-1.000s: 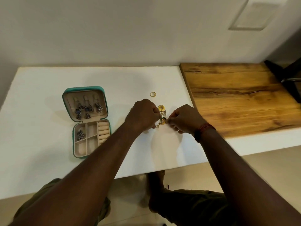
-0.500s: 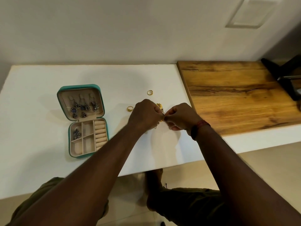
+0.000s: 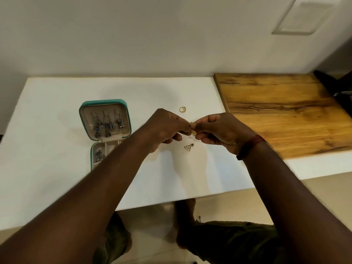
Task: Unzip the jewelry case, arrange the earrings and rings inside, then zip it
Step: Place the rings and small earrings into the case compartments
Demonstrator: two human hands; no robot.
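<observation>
A teal jewelry case (image 3: 105,105) lies open on the white table (image 3: 57,103), left of my hands. Several dark silver-blue earrings (image 3: 109,127) hang in its lid, and one more sits in a tray compartment (image 3: 99,154). My left forearm hides most of the tray. My left hand (image 3: 163,126) and my right hand (image 3: 219,131) meet above the table and both pinch a small gold earring (image 3: 193,131). Below them a triangular gold earring (image 3: 188,147) lies on the table. A gold ring (image 3: 182,114) lies just beyond my hands.
A wooden board (image 3: 285,113) covers the table's right end, with a dark object (image 3: 341,86) at its far right. A wall runs behind the table. My knees show under the near edge.
My hands have lifted slightly with the gold earring pinched between them. The triangular earring, hidden before, now shows on the table. The second ring seen half a second ago is behind my left hand.
</observation>
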